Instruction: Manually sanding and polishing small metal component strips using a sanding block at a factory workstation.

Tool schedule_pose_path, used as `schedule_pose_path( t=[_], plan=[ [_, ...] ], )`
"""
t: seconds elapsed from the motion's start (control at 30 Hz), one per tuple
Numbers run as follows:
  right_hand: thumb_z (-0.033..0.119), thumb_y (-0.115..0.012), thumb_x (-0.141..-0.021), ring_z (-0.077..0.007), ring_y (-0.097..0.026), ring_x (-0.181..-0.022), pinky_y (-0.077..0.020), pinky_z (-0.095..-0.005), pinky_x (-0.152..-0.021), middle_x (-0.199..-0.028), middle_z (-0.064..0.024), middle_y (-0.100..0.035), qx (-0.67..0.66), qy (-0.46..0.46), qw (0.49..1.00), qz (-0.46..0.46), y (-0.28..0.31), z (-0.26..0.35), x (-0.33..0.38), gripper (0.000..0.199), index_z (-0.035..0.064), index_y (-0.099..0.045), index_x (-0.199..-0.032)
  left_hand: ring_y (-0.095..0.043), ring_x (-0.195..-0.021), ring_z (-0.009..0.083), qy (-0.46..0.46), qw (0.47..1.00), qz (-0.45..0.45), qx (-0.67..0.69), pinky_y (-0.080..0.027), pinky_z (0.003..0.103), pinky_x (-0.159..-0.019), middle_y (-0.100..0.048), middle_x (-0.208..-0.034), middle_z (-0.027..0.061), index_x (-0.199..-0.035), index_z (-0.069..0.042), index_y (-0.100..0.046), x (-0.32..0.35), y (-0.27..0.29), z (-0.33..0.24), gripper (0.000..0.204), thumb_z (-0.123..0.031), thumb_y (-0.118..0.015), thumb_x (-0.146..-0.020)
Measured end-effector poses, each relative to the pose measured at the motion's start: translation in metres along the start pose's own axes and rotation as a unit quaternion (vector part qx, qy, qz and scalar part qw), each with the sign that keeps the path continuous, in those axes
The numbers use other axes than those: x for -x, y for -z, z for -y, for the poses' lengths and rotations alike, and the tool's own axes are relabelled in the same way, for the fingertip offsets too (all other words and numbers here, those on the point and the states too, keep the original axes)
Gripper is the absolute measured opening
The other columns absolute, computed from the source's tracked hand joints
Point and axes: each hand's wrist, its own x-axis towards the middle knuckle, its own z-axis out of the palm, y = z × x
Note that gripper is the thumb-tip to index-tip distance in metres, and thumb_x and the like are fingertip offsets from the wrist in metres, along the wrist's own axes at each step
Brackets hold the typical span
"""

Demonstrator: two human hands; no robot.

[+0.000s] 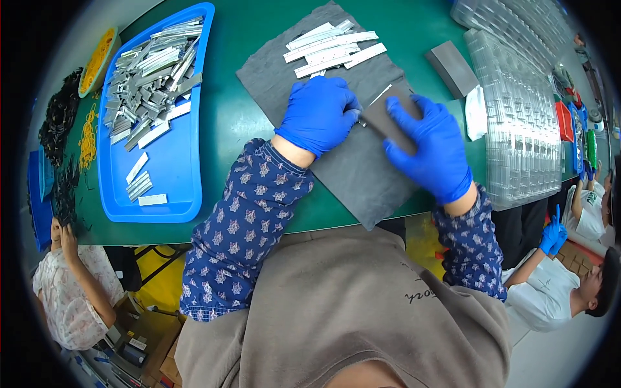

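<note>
Leftmost on the green tabletop, a co-worker's bare hands touch a tangle of thin black strands, near a loose heap of thin yellow loops; a shallow, pale-rimmed oval dish above them holds more of the same yellow. Next comes a long bright-blue plastic tray, heaped with silvery flat metal strips through its upper part, with a few lying apart near its lower end. To its right, my left hand, in a blue glove, rests over a dark grey, slate-like sheet, fingers drawn in narrow. Beyond my knuckles, on that sheet, lies a loose pile of pale silvery strips. A slim metal edge shows along the upper left side of a flat brown-grey rectangular block, close to my left thumb; I cannot tell whether my left fingers pinch that metal. My right hand, also blue-gloved, holds the block, fingers spread over it and thumb at its lower edge. Farther right are a second dark grey block, a crumpled white piece touching or just beside stacked clear plastic trays, and another co-worker's blue-gloved hands.
</note>
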Motion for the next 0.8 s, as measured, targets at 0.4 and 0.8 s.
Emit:
schedule_pose_path(
  t=[0.4, 0.8],
  plan=[
    [0.026, -0.072, -0.071, -0.042, -0.058, -0.099, -0.048, -0.0446, -0.088, -0.114, -0.0258, -0.058, -0.007, 0.095, 0.995, 0.036, 0.014, 0.003, -0.01, 0.054, 0.0132, -0.064, -0.122, -0.061, -0.077, 0.0275, -0.011, 1.0, 0.0, 0.019, -0.046, 0.04, -0.068, -0.063, -0.077, 0.0051, -0.075, -0.01, -0.068, 0.001, 0.001, 0.003, 0.013, -0.023, -0.069, -0.076],
    [0.029, -0.071, -0.074, -0.0386, -0.058, -0.1, -0.0484, -0.0415, -0.088, -0.108, -0.0261, -0.059, 0.04, 0.032, 0.996, 0.078, 0.024, -0.019, -0.031, 0.05, 0.0111, -0.065, -0.121, -0.062, -0.079, 0.0269, 0.009, 1.0, 0.022, 0.015, -0.046, 0.041, -0.069, -0.064, -0.078, 0.0046, -0.077, -0.011, -0.071, -0.001, 0.003, 0.002, 0.013, -0.025, -0.07, -0.076]
  ],
)
